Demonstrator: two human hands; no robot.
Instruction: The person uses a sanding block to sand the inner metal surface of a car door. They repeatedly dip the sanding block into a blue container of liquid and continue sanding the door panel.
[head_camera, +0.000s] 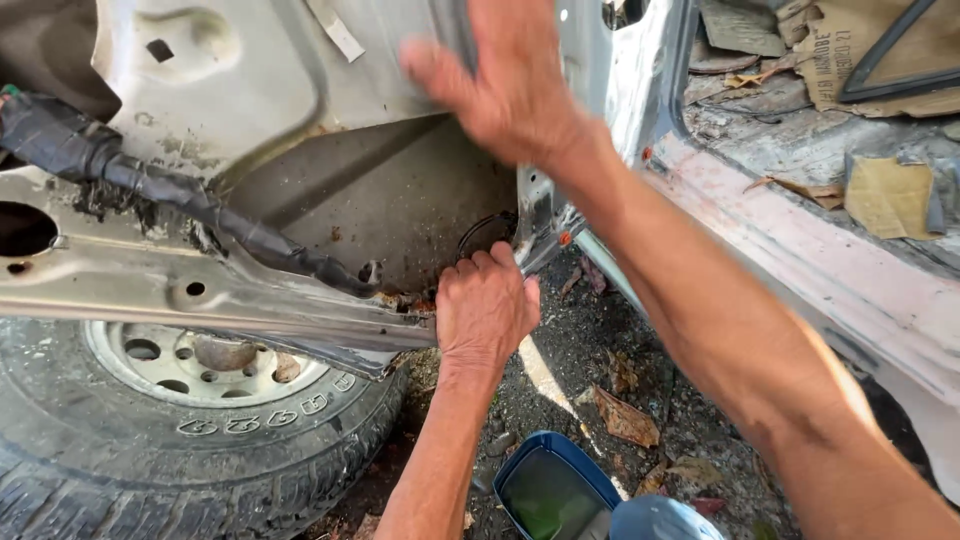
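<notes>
Down at the lower edge of the dirty grey sheet-metal car body panel (370, 200), the left hand (485, 310) is clenched, fingers curled tight around the panel's bottom lip, right beside a thin dark wire loop (485, 228) that pokes out of the cavity. The right hand (510, 75) sits higher and farther, palm flat on the panel with fingers spread, gripping nothing; it is a bit blurred. A thick black taped cable bundle (180, 190) runs from the far left down toward the cavity, close to the clenched fist. To do this well, I'd judge, the flat palm should brace the panel firmly while the lower grip stays clear of that sharp rusty edge and the wire. Below left sits a worn black tyre on a silver steel wheel (190, 400). Near, on the gravel with dry leaves, lies a blue-framed side mirror (550, 490). Far right, torn brown cardboard (890, 195).
</notes>
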